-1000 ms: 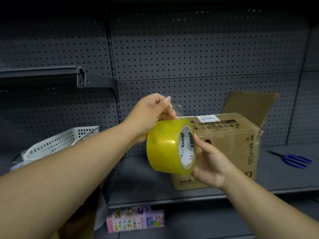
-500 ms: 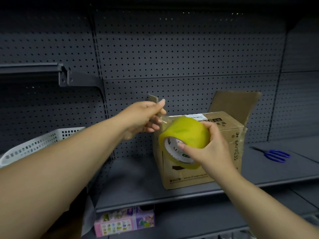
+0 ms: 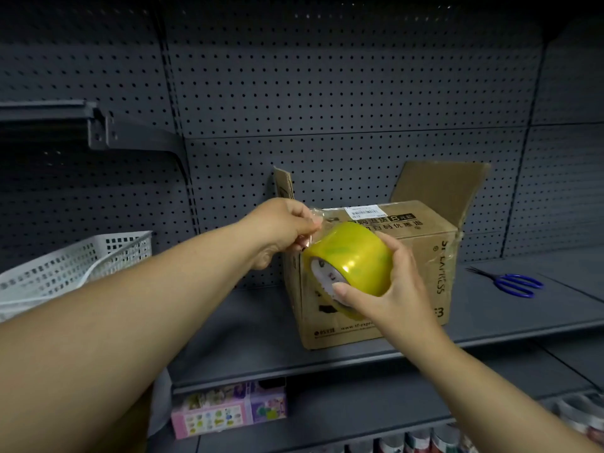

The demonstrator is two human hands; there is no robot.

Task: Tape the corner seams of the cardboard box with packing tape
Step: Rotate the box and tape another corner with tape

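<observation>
- The box stands on the shelf with its front left corner within reach. Two flaps stand up, so the top is not yet sealed.
- The left hand pinches the tape end just beside the box's top left corner, probably to anchor the strip there.
- The right hand grips the roll in front of the box's front face. The thumb is at the core and the fingers lie over the outside, which probably lets the roll turn and pay out tape.
- Scissors lie on the shelf well right of the box, likely for cutting the strip.
</observation>
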